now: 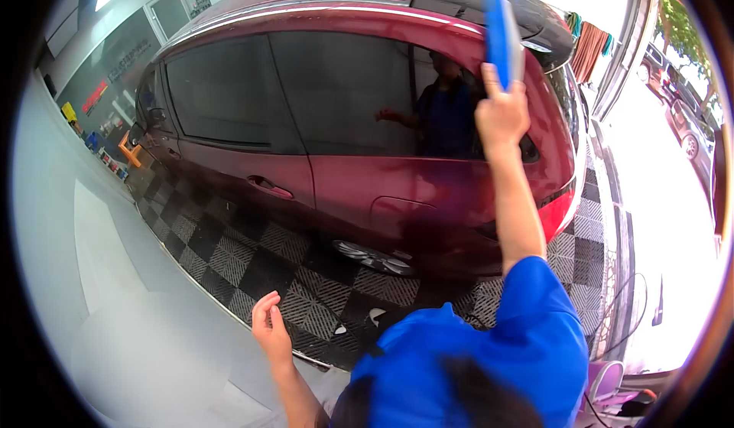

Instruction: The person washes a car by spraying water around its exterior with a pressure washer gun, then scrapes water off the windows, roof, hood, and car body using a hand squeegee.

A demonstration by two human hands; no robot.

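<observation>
My right hand (502, 118) is raised at the rear side of a dark red car (344, 187). Its fingers are closed round a long, flat blue tool with a pale side (498, 38); the exact kind is hard to make out. The tool points up, in front of the rear roof edge, and I cannot tell whether it touches the paint. Low and apart from the car, my left hand (271, 327) hangs with loosely bent fingers and nothing visible in it. The dark rear side window (344, 95) reflects a person.
Black and grey checkered tiles (294, 309) cover the floor beside the car. A pale wall (69, 221) runs close on the left. Cloths (587, 52) hang by the bright opening at right. A purple container (606, 382) and a dark cable (644, 298) lie at lower right.
</observation>
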